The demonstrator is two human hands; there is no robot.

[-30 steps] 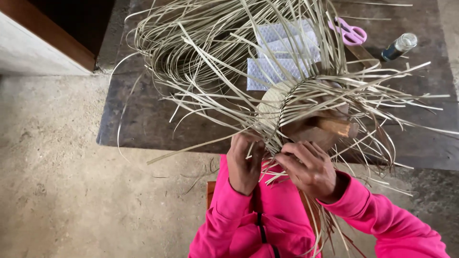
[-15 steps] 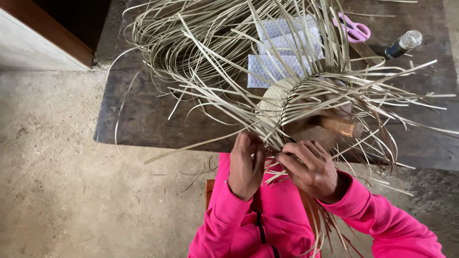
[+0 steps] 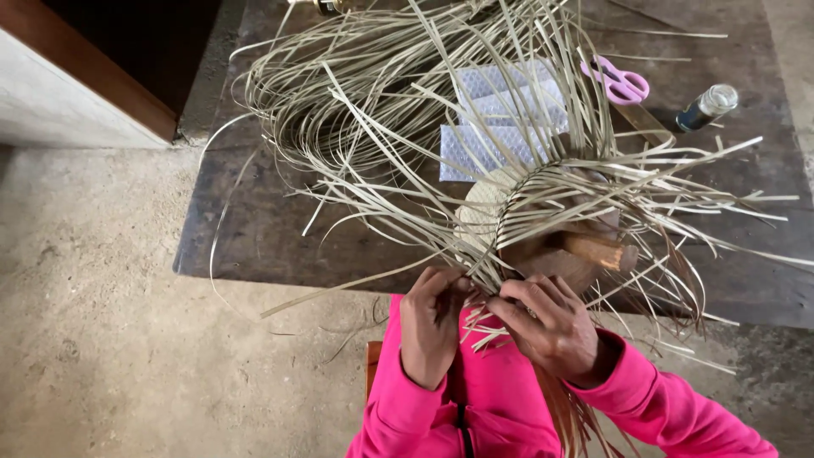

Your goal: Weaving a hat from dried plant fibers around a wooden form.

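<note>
The left hand (image 3: 432,331) and right hand (image 3: 551,326) are pinching pale straw strips (image 3: 475,297) at the near rim of a half-woven straw piece (image 3: 492,208), which is sitting just beyond the fingers over a wooden form (image 3: 585,250). Farther out, pink scissors (image 3: 619,80) and a small bottle (image 3: 705,106) are lying on the dark table (image 3: 254,229).

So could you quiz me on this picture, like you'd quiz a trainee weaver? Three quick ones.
1. True or false: both hands work at the near edge of the woven piece.
2. What colour are the scissors? A pink, B black, C green.
3. Which thing stands right of the scissors?

Key:
1. True: left hand and right hand pinch strips there.
2. A.
3. The small bottle, on the table.
</note>
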